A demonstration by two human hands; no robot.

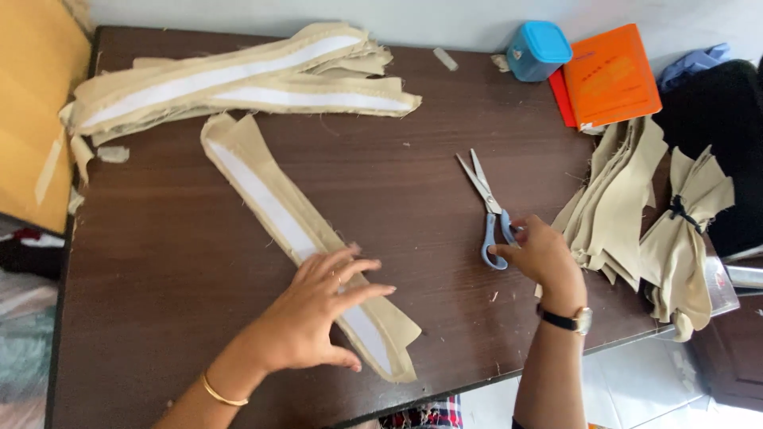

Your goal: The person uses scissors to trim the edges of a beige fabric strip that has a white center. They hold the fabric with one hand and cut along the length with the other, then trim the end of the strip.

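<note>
A long beige fabric strip with a white lining band [274,202] lies diagonally on the dark brown table [159,262]. My left hand [318,310] rests flat on its near end, fingers spread. My right hand [540,254] has its fingers on the blue handles of a pair of scissors [486,202]. The scissors lie on the table with their blades slightly apart, pointing away from me.
More beige strips [238,75] are piled at the back left. Stacks of cut beige pieces [620,199] and a tied bundle [687,230] sit at the right edge. A blue lidded box [539,49] and orange booklet [610,75] lie at the back right.
</note>
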